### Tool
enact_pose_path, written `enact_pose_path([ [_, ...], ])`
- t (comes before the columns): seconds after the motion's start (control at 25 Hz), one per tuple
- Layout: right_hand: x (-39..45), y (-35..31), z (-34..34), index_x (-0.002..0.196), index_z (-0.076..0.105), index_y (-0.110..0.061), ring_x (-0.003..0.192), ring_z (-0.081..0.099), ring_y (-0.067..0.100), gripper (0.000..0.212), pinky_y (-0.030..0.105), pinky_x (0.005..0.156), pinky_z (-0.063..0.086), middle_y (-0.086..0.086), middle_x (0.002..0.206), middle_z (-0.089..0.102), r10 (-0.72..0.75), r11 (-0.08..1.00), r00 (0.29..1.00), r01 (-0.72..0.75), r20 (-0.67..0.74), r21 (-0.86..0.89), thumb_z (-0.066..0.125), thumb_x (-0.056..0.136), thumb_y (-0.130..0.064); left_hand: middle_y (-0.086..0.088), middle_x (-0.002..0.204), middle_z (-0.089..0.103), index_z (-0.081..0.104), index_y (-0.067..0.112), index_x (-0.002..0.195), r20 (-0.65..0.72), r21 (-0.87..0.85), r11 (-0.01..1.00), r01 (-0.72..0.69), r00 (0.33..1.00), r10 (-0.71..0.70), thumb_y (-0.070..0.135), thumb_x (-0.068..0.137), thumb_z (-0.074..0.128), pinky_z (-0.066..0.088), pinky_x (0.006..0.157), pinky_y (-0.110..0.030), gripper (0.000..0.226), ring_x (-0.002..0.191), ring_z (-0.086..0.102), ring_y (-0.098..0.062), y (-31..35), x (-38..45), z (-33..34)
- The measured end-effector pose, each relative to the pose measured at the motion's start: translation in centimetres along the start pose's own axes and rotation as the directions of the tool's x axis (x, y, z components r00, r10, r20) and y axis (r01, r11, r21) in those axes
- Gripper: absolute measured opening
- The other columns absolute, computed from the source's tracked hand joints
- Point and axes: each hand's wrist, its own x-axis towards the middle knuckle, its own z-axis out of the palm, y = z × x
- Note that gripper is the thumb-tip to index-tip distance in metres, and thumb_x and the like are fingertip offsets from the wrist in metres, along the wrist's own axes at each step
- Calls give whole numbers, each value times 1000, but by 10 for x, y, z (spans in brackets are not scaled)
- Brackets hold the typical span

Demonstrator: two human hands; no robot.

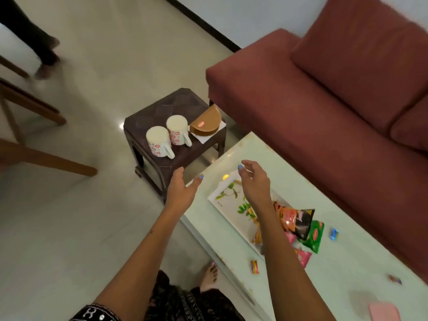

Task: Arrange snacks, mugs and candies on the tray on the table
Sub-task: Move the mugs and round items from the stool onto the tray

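The two mugs [167, 135] stand side by side on the dark stool [162, 107], ahead and left of your hands, handles turned toward you. Your left hand [181, 191] is nearer them; the right hand [254, 181] hovers over the tray [222, 205] on the bench [347, 262]. Both hands' fingers are spread, holding nothing. Snack packets [296, 222] lie at the tray's near end.

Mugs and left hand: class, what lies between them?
Head view: only bare brown stool top and its front edge lie between the mugs and the open left hand.
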Motion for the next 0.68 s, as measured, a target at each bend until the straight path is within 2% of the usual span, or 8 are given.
enact_pose_path([
  [0.08,26,-18,16,120,56,-18,114,55,20,31,29,89,45,2,128,58,-45,996,995,51,94,-66,56,91,-28,-8,146,37,31,14,138,-65,9,1000,6,998,-6,40,80,65,37,103,-36,72,131,39,-22,8,19,-14],
  [0.12,40,-27,25,121,56,-17,115,54,20,35,31,91,45,2,129,58,-72,990,988,87,137,-108,59,89,-28,-8,139,44,37,13,134,-95,7,1000,-5,995,6,37,80,66,39,96,-33,66,125,44,-20,12,28,-22],
  [0.2,66,-41,43,123,56,-16,114,54,20,40,30,92,43,3,127,59,-119,967,969,162,215,-195,64,85,-26,-6,124,55,48,11,124,-124,62,997,-42,991,49,31,79,67,39,84,-27,52,114,51,-19,19,46,-34],
  [0.24,78,-48,54,124,56,-16,113,55,21,43,29,91,42,5,125,60,-131,952,957,195,260,-238,66,83,-25,-6,123,56,51,10,122,-130,108,993,-51,989,65,29,79,67,38,84,-26,50,113,53,-21,22,56,-41],
  [0.36,115,-66,89,127,55,-15,112,56,24,52,32,91,44,8,125,61,-127,901,917,266,378,-341,71,79,-26,-11,129,55,50,10,124,-165,226,972,-65,981,104,25,77,70,38,88,-27,54,117,51,-25,33,91,-58],
  [0.52,155,-79,136,128,53,-14,111,56,24,58,27,87,41,8,127,60,-153,847,867,362,474,-389,75,75,-23,-13,134,50,46,13,129,-142,353,934,-57,983,114,19,71,74,40,100,-38,64,122,46,-30,45,144,-79],
  [0.68,189,-78,183,131,47,-19,120,48,26,64,38,96,44,9,135,51,-87,757,836,409,542,-509,74,73,-17,-11,139,41,37,19,134,-40,590,806,-50,995,91,23,69,77,42,102,-42,76,126,39,-29,38,192,-86],
])
